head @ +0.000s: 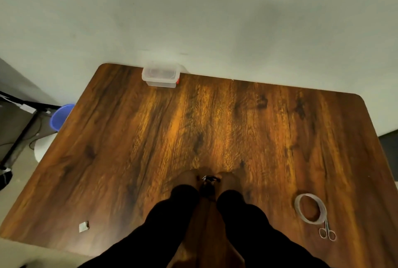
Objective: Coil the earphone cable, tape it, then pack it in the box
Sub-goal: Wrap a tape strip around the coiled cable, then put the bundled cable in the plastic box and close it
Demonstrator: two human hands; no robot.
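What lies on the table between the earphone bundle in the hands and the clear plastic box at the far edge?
Nothing visible. The dark earphone cable bundle sits between the left hand and right hand; only bare wooden table stretches to the clear plastic box. The clear tape roll and small metal scissors lie off to the right.

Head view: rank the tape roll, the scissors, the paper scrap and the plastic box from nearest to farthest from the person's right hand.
From the right hand:
1. Tape roll, to its right.
2. Scissors, just beyond the tape, near the table edge.
3. Plastic box, far edge by the wall.
4. Paper scrap, near left.
The last two are close.
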